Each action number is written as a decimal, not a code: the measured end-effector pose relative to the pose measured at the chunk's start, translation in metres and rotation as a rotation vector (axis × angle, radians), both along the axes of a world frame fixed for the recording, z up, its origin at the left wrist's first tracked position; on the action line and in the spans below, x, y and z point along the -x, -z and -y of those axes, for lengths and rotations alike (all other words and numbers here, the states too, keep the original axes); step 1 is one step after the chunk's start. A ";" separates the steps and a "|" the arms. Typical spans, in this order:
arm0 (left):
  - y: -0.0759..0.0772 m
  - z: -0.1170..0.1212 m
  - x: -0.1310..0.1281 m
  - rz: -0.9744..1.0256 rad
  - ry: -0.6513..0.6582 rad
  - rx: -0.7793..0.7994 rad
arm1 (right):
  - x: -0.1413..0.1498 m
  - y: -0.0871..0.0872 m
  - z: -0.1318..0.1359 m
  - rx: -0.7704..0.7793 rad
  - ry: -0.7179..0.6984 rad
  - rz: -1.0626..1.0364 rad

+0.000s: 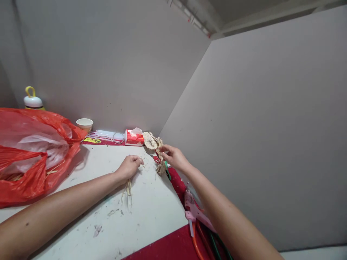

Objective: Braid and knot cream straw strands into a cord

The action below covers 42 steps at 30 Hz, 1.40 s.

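My left hand (129, 168) is closed above the white board, its fingertips pinched together. A tuft of pale dried plant strips (128, 188) hangs out below the palm. At the back right corner my right hand (174, 157) reaches over a small heap of dried husk-like pieces (162, 167), thumb and fingers apart. Its fingertips are at the heap's edge; whether they touch it I cannot tell. Beside the heap lies a flat round woven piece (150, 141) of the same pale colour. Red-handled scissors (156, 159) lie partly under the husk.
A large red plastic bag (35, 159) fills the left side, with a yellow-topped bottle (33, 101) behind. Along the wall stand a paper cup (85, 124), glue sticks (105, 135) and a tissue pack (134, 137). A pink glue gun (195, 212) lies beside my right forearm.
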<state>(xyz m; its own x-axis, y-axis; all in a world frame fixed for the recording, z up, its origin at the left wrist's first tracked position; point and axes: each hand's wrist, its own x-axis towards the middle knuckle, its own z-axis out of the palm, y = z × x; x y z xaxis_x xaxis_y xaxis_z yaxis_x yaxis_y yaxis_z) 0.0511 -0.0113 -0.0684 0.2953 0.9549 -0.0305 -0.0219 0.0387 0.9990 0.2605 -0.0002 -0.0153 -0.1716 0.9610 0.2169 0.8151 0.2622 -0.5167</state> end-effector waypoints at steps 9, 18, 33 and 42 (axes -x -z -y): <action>0.004 -0.004 0.005 0.039 -0.160 -0.026 | 0.012 0.026 -0.015 0.069 0.134 0.734; 0.019 0.006 0.001 -0.051 -0.075 0.058 | 0.019 0.030 -0.054 0.259 0.171 0.789; 0.010 0.023 0.005 -0.591 0.449 -0.338 | -0.010 0.021 -0.039 0.396 -0.050 0.419; 0.009 0.037 0.003 -0.927 0.460 -0.577 | 0.011 0.018 -0.046 0.354 -0.074 0.607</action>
<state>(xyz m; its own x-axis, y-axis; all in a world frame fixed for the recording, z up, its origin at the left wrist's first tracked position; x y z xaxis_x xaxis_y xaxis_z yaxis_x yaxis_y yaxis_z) 0.0478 -0.0484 -0.0773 0.7068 0.7073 -0.0131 0.6178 -0.6081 0.4985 0.2498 0.0454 -0.0336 -0.2313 0.9373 -0.2608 0.9727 0.2286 -0.0414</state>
